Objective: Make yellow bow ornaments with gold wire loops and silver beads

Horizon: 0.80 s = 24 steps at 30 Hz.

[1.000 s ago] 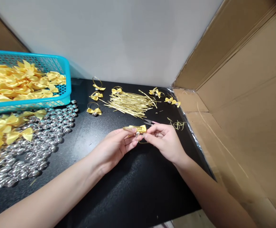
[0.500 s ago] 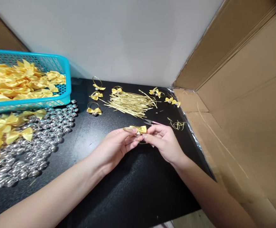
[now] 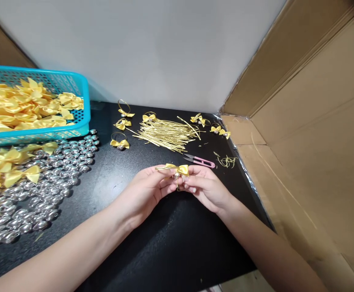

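A yellow ribbon bow (image 3: 182,169) is held between my two hands above the black table. My left hand (image 3: 154,181) is closed on its left side, with a gold tie sticking out past the thumb. Under the bow hangs a small silver bead (image 3: 176,175), partly hidden by fingertips. My right hand (image 3: 206,184) pinches at the bow's right side and the gold tie (image 3: 178,187) below it; what exactly its fingertips grip is hard to see. Just beyond my right hand lie pink thread snips (image 3: 203,162).
A blue basket (image 3: 87,105) of yellow bows stands at the left, with many silver beads (image 3: 43,207) and loose bows before it. Gold ties (image 3: 167,134) lie in a pile at the back, with bows on loops around it. Tie scraps (image 3: 226,161) lie near the right edge, beside cardboard (image 3: 311,101).
My right hand has shifted slightly down and its fingers have turned, uncovering the pink handles of the snips. The gold tie below the bow has changed shape. My left hand keeps its hold.
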Available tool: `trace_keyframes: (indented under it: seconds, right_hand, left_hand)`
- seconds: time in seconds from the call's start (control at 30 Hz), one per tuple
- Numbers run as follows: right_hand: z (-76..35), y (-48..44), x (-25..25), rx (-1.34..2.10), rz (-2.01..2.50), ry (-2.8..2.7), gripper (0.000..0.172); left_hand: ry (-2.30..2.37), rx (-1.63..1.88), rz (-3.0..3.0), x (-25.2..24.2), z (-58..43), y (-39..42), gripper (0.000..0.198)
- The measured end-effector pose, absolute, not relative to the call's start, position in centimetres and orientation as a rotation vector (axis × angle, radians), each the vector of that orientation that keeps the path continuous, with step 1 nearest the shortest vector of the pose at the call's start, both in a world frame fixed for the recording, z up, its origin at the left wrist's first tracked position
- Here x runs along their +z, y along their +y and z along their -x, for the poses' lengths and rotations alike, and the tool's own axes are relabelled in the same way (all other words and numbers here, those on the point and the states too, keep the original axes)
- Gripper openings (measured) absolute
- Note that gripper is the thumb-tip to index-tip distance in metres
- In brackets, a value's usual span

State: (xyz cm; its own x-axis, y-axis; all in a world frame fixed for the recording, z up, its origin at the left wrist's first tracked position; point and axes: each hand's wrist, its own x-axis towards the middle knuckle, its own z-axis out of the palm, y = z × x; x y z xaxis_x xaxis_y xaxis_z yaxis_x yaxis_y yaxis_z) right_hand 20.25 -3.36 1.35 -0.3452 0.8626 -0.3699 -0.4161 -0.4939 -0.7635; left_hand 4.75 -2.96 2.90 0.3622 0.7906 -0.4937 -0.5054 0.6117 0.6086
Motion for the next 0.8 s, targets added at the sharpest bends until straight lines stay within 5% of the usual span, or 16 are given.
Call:
trace_keyframes:
  seconds: [0.8]
  right_hand:
    - [-20.14, -3.39, 1.25, 1.939, 0.938, -0.660, 0.026]
  left_hand:
    - [0.854, 0.912, -0.305, 2.37, -4.74, -3.09, 0.024]
